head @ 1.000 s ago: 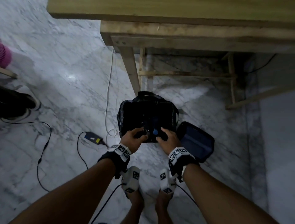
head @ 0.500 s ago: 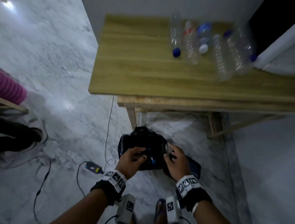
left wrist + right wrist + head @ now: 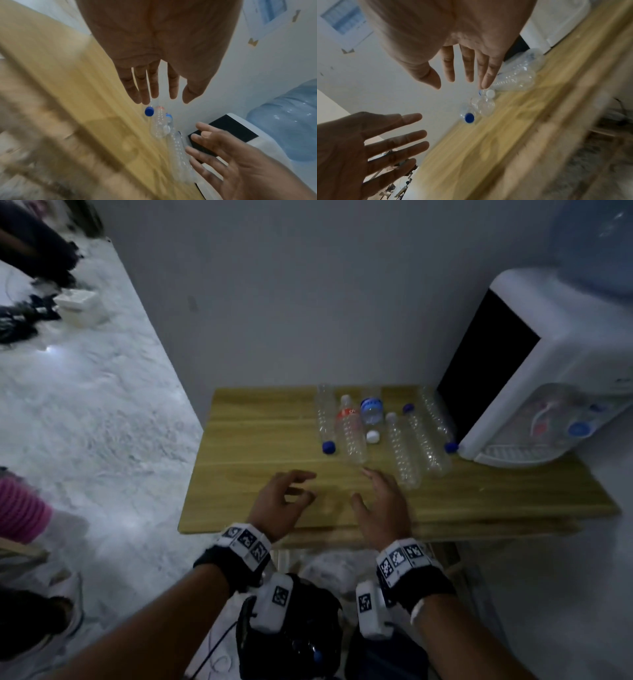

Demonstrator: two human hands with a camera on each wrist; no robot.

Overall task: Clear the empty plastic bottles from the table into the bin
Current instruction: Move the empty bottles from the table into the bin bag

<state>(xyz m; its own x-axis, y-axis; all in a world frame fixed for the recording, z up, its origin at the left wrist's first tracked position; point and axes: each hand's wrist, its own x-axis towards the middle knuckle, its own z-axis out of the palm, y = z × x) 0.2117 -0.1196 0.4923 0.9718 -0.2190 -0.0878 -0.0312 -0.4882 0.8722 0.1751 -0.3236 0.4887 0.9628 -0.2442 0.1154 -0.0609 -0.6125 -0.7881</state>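
Both hands reach out over the table [image 3: 239, 440] with loose fingers, holding nothing. The left hand [image 3: 279, 505] and right hand [image 3: 380, 505] are near the bottles [image 3: 356, 436], not touching. The bin [image 3: 294, 642] sits below. Next, I think, comes grabbing 1 bottle.

Clear ribbed plastic bottles [image 3: 400, 453]; matt grained wood table [image 3: 253, 446].

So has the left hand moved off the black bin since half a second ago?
Yes. The left hand has left the black bin on the floor and risen over the wooden table, open, short of the bottles.
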